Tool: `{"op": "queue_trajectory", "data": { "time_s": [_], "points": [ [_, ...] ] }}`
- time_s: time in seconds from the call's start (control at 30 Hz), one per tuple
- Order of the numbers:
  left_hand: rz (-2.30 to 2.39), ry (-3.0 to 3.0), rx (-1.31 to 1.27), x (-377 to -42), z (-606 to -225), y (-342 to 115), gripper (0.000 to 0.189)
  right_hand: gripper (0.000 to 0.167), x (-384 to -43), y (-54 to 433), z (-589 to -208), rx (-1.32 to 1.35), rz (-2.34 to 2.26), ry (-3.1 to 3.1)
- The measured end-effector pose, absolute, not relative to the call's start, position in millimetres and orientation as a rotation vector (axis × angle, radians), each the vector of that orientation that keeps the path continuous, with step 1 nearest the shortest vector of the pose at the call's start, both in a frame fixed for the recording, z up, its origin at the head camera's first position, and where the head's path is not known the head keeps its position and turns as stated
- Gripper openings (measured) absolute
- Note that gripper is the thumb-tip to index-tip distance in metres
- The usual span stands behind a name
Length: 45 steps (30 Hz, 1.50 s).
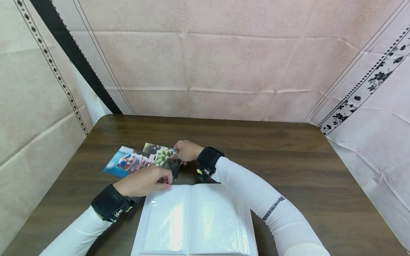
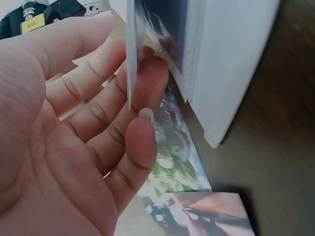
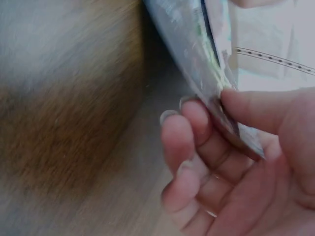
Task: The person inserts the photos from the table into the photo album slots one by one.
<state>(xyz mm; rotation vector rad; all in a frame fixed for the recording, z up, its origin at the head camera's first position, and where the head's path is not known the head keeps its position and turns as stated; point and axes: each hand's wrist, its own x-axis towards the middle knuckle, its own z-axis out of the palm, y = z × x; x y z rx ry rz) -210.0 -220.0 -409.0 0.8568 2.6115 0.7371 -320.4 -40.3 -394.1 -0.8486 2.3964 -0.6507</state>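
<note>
A photo album point(image 1: 211, 220) lies open on the table, showing clear plastic sleeves over white pages. My left hand point(image 1: 147, 180) is at the top edge of its left page, the fingers curled behind a clear sleeve point(image 2: 131, 59) and the thumb on the near side. Beyond the album, my right hand point(image 1: 188, 151) pinches the right edge of a photo of a green succulent point(image 1: 164, 157) between thumb and fingers. Left of it lies a photo of a pink animal figure in blue glasses point(image 1: 132, 161) on a blue background, partly hidden by the left hand.
The brown wooden table point(image 1: 288, 160) has rounded far corners. Pale patterned cloth point(image 1: 211, 64) hangs behind it and on both sides. Dark wrist straps with small devices sit on both wrists, over white sleeves point(image 1: 256, 188).
</note>
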Motion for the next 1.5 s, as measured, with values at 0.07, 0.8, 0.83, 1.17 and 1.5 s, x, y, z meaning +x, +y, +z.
{"op": "queue_trajectory", "data": {
  "time_s": [0.07, 0.8, 0.83, 1.17, 1.5],
  "points": [
    [0.741, 2.607, 0.856, -210.6, -408.7, -219.8, 0.008, 0.028, -321.2, -35.8, -391.3, -0.849, -0.721, 2.392],
    [0.739, 2.625, 0.855, -210.1, -408.7, -219.6, 0.005, 0.031, -322.3, 3.2, -387.9, -0.658, -1.131, 2.358],
    [0.74, 2.627, 0.859, -210.2, -408.7, -219.6, 0.005, 0.033, -322.2, 4.5, -388.5, -0.646, -1.147, 2.342],
    [0.762, 2.647, 0.849, -209.3, -409.1, -220.0, 0.005, 0.037, -322.5, 11.9, -394.2, -0.596, -1.214, 2.276],
    [0.775, 2.644, 0.826, -208.9, -409.5, -219.3, 0.007, 0.043, -317.1, 17.1, -399.2, -0.525, -1.378, 2.193]
  ]
}}
